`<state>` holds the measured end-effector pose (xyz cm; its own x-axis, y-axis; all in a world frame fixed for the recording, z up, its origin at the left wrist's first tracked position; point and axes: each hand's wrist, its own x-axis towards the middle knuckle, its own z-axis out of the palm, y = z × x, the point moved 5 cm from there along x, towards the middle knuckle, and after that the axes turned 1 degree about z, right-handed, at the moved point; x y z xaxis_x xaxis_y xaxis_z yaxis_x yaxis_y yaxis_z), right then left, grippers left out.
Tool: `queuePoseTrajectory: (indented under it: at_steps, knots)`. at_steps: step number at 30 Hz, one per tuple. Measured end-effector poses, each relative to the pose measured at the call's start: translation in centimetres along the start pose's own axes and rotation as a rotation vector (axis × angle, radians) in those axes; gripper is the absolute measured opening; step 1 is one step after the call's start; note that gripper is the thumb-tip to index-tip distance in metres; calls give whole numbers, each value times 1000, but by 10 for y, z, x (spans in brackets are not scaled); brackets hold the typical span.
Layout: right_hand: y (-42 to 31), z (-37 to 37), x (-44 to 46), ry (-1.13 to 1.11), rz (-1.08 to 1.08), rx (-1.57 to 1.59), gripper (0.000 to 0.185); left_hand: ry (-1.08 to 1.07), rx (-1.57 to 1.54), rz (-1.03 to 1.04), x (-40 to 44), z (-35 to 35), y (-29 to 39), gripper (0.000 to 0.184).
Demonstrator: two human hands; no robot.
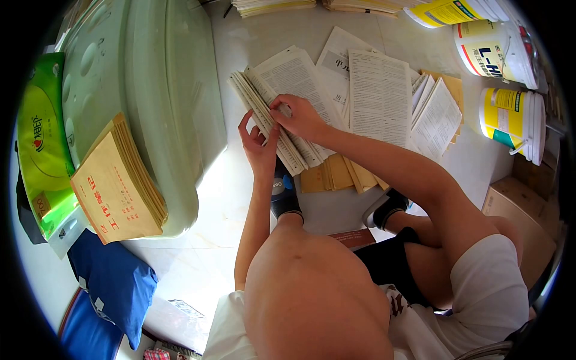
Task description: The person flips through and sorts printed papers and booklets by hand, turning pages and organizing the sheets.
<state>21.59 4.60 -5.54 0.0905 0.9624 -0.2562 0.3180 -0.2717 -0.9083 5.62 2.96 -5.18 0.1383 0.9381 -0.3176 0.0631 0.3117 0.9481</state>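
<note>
Folded printed sheets point(268, 120) stand in a narrow bundle above the floor, slanting from upper left to lower right. My left hand point(259, 144) grips the bundle's near left side, with thumb and fingers curled on it. From the right, my right hand point(295, 118) pinches the sheets near the middle, fingers bent. Just behind lies an open printed page point(294, 75). More printed sheets point(379, 96) spread to the right, beside a fanned stack of papers point(437, 114). Brown envelopes point(329, 175) lie beneath the papers.
A pale green plastic bin point(162, 90) stands at left, with a stack of brown envelopes point(120, 186) on it and a green tissue pack point(45, 132) beside it. White and yellow buckets point(510, 120) line the right. A blue cushion point(114, 282) lies lower left. Cardboard boxes point(522, 222) sit lower right.
</note>
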Motion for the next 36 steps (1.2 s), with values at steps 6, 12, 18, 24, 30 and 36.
queuePoseTrajectory:
  at_steps: [6,12,18,24,30,36]
  knots:
    - [-9,-3,-3,-15,-19,-81,26,1,-5,19,-1,1,-1,69]
    - [-11,-4,-2,2,-4,-103,18,22,-59,-7,0,0,-3,66]
    - [-19,-11,-8,-9,-103,-50,13,45,-103,2,2,-2,-6,60]
    - [-12,-4,-4,-60,-141,-131,27,44,-111,11,1,0,-5,59]
    - [-11,-4,-3,-82,-65,-105,36,36,-115,-7,1,-1,-5,60]
    - [-6,-2,-3,-82,15,-118,36,23,-89,-15,1,0,-3,61]
